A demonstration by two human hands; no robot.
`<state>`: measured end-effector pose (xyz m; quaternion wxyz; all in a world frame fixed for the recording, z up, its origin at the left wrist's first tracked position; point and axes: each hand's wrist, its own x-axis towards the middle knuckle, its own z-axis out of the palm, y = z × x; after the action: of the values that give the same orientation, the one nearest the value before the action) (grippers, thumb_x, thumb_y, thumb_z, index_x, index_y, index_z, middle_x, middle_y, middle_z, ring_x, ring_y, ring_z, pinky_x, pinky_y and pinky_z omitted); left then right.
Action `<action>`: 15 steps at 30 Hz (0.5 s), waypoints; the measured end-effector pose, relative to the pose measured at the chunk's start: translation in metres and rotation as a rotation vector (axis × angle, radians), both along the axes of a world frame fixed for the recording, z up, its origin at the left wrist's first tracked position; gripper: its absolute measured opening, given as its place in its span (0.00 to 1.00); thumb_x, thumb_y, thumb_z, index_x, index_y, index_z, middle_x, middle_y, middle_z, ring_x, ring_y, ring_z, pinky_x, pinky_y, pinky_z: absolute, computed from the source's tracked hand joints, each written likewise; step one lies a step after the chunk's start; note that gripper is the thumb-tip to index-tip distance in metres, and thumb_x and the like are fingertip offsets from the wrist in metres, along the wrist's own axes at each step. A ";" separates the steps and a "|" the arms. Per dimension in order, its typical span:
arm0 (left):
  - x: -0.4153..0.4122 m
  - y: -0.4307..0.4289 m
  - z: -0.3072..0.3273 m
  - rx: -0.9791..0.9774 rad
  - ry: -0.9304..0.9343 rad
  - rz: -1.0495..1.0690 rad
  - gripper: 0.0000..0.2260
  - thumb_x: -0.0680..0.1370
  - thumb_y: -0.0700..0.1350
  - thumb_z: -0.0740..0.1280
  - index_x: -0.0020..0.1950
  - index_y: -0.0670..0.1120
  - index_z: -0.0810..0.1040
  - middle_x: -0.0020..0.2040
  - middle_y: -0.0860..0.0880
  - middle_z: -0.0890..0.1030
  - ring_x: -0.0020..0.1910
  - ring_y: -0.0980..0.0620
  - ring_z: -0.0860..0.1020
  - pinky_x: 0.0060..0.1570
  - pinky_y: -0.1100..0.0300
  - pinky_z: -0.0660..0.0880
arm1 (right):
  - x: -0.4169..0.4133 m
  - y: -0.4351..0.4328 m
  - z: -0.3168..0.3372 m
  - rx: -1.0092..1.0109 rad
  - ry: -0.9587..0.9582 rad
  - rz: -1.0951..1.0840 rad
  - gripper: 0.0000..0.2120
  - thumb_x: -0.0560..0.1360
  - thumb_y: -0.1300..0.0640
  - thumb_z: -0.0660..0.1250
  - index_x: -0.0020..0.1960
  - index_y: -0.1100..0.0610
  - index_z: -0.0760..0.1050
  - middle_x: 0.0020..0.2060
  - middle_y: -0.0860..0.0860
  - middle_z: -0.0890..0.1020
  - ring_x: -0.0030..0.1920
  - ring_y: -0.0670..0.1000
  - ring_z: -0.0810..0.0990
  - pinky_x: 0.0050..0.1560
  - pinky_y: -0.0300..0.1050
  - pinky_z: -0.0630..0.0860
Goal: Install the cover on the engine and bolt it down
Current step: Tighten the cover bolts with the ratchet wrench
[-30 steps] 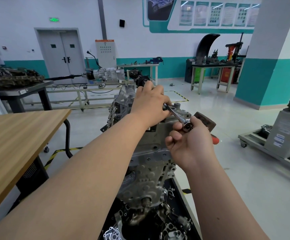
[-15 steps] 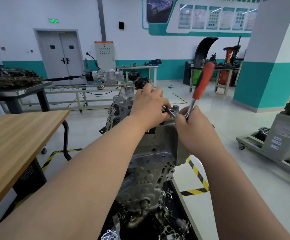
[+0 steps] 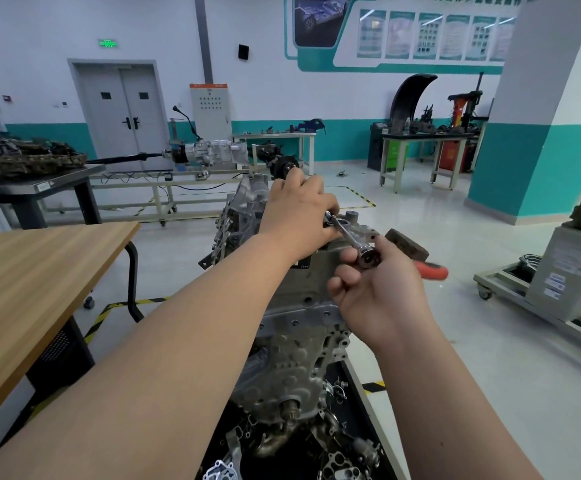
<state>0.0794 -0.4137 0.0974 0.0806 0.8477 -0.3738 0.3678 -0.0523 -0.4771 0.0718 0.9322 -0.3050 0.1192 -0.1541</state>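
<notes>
A grey metal engine (image 3: 296, 362) stands upright on a black stand in front of me, with its cover (image 3: 317, 278) on the upper part. My left hand (image 3: 296, 216) rests on top of the engine and holds the far end of the ratchet's extension bar there. My right hand (image 3: 379, 289) grips a ratchet wrench (image 3: 368, 256) by its head. Its red handle (image 3: 431, 270) sticks out to the right, low and almost level. The bolt under the socket is hidden by my left hand.
A wooden table (image 3: 39, 271) stands at my left. Loose metal engine parts (image 3: 282, 455) lie on the black stand below the engine. A wheeled cart with a grey box (image 3: 566, 275) is at the right. A gearbox on a frame (image 3: 209, 152) and workbenches stand behind.
The ratchet's red handle, which stood upright half a second ago, has swung back down to the right. My right hand moved down and toward me with it. My left hand stayed on the engine top.
</notes>
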 end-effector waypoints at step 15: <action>-0.001 -0.002 0.001 0.010 0.033 0.003 0.14 0.72 0.62 0.66 0.53 0.58 0.82 0.46 0.55 0.69 0.51 0.49 0.62 0.48 0.54 0.57 | -0.003 0.003 -0.001 -0.022 0.015 0.032 0.17 0.82 0.46 0.53 0.45 0.56 0.72 0.27 0.49 0.72 0.21 0.47 0.62 0.25 0.38 0.68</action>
<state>0.0781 -0.4153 0.0986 0.0821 0.8545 -0.3731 0.3519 -0.0551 -0.4738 0.0704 0.9302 -0.3182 0.1196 -0.1382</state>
